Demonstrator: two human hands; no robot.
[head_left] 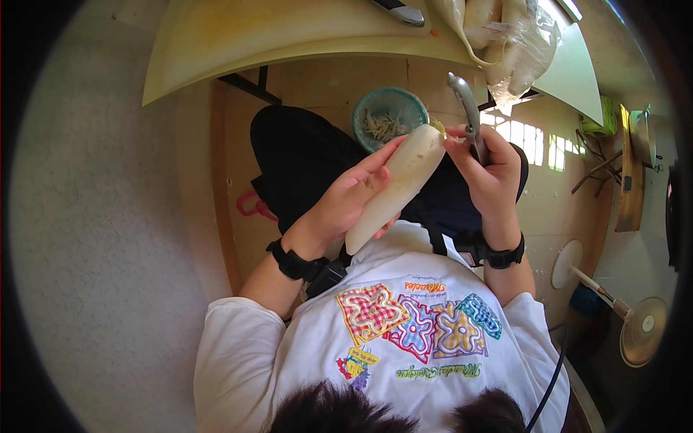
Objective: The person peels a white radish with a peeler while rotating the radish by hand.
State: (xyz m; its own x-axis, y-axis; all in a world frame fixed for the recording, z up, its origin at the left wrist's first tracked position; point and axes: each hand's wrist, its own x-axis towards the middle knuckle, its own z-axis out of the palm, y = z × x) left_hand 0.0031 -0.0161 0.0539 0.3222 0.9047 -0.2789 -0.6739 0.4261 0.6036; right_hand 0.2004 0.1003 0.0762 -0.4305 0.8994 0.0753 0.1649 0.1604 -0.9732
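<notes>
My left hand (350, 198) is wrapped round a white radish (401, 180), which lies slanted across my lap with its leafy-stub end up and to the right. In my right hand (492, 169) is a grey metal peeler (468, 105), its head pointing up, away from the radish. The thumb and fingertips of that hand touch or nearly touch the stub end of the radish. Beneath the radish's upper end, between my knees, stands a blue-green basin (359, 119) holding thin pale peelings (384, 126).
Ahead is a pale table (310, 36) with a dark-handled tool (401, 12), partly cut off, and a plastic bag of white radishes (516, 47) hanging over its edge. A standing fan (642, 332) is at right. Something pink (254, 206) lies at left by my leg.
</notes>
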